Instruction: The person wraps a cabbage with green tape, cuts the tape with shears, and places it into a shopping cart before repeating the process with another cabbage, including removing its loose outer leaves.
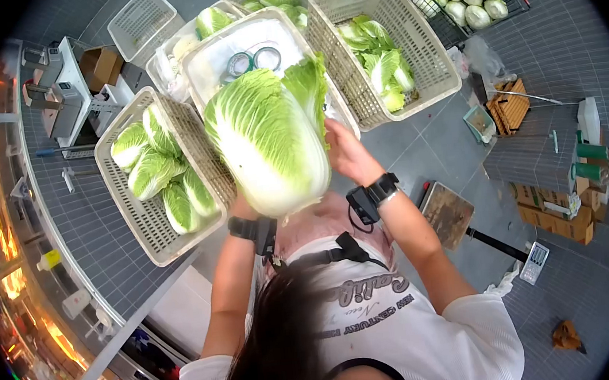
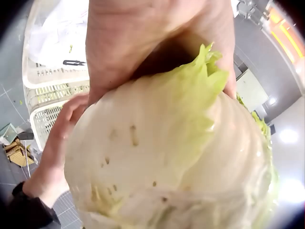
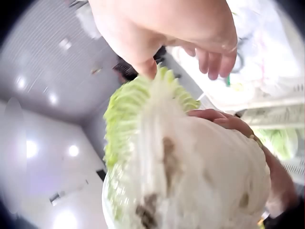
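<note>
A large napa cabbage is held up in front of the body, its pale base towards the person. My left hand grips it from the left and underneath, mostly hidden by it in the head view; its fingers curl over the side in the right wrist view. Brown spots mark the white ribs in both wrist views. A loose outer leaf stands off the right side. Beside this leaf is my right hand, its thumb at the leaf's edge and its fingers spread apart from it in the right wrist view.
Behind the cabbage, a white crate bears a lining and two tape rolls. Crates of cabbages stand left and right. A black crate of cabbages is far right. A platform scale stands on the floor.
</note>
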A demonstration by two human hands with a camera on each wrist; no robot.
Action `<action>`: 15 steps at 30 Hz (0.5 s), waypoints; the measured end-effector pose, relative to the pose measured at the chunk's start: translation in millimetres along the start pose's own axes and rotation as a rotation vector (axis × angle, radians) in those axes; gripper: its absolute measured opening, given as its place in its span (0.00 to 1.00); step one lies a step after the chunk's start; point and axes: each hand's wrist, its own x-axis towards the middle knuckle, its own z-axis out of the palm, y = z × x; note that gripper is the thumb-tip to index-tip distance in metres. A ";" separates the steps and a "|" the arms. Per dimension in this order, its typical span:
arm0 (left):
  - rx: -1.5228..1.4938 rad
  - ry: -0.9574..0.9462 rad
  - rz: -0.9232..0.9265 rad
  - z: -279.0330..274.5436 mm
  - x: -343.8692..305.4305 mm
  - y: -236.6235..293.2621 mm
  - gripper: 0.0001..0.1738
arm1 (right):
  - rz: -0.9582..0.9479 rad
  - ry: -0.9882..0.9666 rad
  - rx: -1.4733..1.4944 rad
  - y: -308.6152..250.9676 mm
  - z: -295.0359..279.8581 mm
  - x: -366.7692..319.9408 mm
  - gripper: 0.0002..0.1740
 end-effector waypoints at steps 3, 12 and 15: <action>0.119 0.089 0.043 23.4 4.9 -2.1 0.37 | 0.067 -0.057 -0.048 1.2 26.9 -15.1 0.23; 1.387 0.544 0.247 45.1 -6.6 44.6 0.35 | 0.258 -0.547 0.439 27.8 -21.0 1.3 0.21; 1.004 0.270 0.003 81.7 -21.8 73.4 0.30 | 0.201 -0.511 0.290 14.5 -23.5 0.5 0.25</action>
